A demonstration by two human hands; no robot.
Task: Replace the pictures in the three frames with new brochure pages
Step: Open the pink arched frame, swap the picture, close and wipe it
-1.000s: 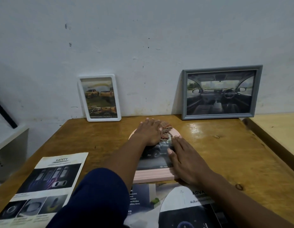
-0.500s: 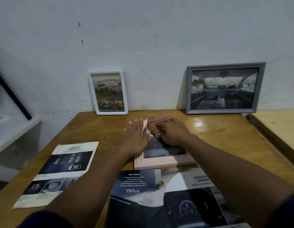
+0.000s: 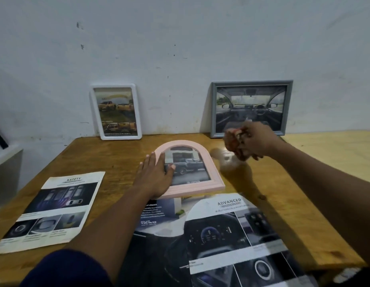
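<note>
**Cloth lifted off the pink frame**

Since half a second ago the right hand (image 3: 254,141) has left the pink frame (image 3: 196,188) and swung toward the back right corner of the bench (image 3: 117,154). Its curled fingers grip a crumpled brown cloth (image 3: 235,146), which is blurred. The left hand (image 3: 155,177) lies flat and open on the frame's left side, in the middle of the bench. I think it is best to put the cloth aside, away from the brochure pages (image 3: 227,230) at the front edge, then turn the frame over with both hands.

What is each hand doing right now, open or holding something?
Left hand: open, resting flat on the pink frame.
Right hand: closed around a bunched reddish cloth, blurred.
</note>
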